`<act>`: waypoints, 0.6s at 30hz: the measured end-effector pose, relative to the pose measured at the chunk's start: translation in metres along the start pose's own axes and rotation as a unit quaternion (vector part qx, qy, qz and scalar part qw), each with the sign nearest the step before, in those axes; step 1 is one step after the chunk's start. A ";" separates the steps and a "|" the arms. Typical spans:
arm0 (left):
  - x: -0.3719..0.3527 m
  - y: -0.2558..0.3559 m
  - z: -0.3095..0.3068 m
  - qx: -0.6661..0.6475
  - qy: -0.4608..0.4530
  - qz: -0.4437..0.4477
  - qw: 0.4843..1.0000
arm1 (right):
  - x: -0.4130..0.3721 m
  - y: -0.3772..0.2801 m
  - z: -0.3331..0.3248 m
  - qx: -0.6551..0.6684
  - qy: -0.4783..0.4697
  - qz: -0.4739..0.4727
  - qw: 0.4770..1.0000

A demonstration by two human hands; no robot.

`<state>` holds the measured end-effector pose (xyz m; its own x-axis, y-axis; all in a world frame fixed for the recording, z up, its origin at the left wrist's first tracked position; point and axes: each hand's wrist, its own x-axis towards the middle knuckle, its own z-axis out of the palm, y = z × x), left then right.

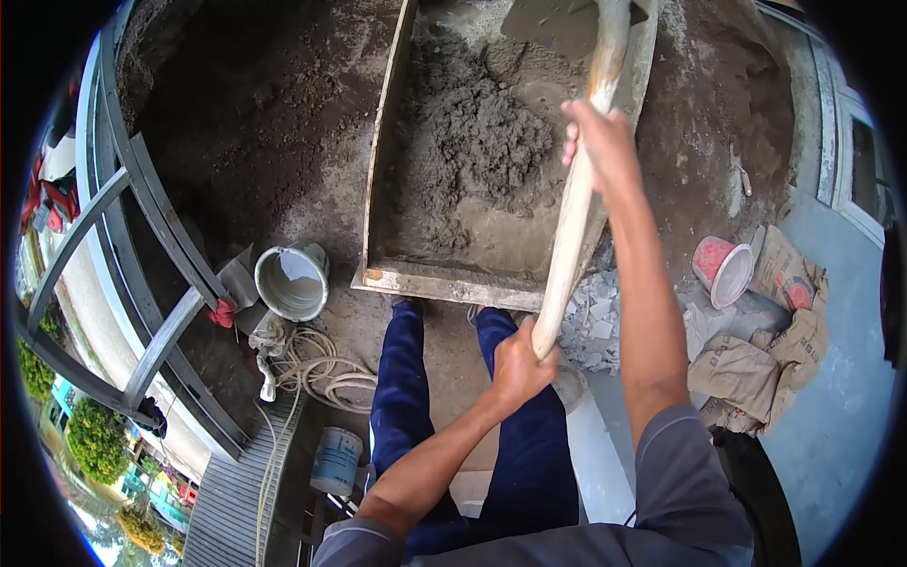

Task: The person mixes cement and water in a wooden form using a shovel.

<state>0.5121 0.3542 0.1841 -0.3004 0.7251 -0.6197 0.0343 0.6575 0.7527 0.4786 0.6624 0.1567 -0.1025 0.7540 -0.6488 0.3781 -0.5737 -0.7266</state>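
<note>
A long wooden handle (571,222) runs from near my legs up to a dark metal blade (553,24) at the top of the mixing box. My left hand (521,364) is closed round the handle's lower end. Higher up, my right hand (603,149) grips the same handle, slightly blurred. Grey wet mortar (491,137) lies heaped in the shallow wooden box (453,282), whose near edge is just beyond my feet. The blade is partly cut off by the frame's top edge.
Left of the box stand a bucket (292,283), a coiled hose (331,371) and a metal frame (156,345). A white tub (336,460) is lower down. At right are a red bucket (724,270), paper sacks (742,376), a trowel (744,175) and rubble (592,323).
</note>
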 end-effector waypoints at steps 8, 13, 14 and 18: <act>0.127 0.057 0.022 -0.012 -0.039 -0.094 0.995 | 0.193 0.039 -0.033 -0.003 -0.042 0.052 0.998; 0.071 0.032 0.015 0.050 -0.054 -0.108 0.991 | 0.151 0.098 -0.038 0.040 -0.045 0.138 0.989; 0.056 0.029 0.011 0.044 -0.048 -0.116 0.991 | 0.135 0.107 -0.032 0.043 -0.045 0.161 0.985; 0.002 -0.001 -0.033 0.084 -0.067 -0.154 0.982 | 0.069 0.160 -0.008 0.115 -0.013 0.187 0.976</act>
<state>0.4805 0.3487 0.1897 -0.1937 0.4993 -0.8445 0.1212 0.8664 0.4844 0.5396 0.6251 -0.0019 -0.0210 0.4725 -0.8811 0.1770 -0.8656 -0.4684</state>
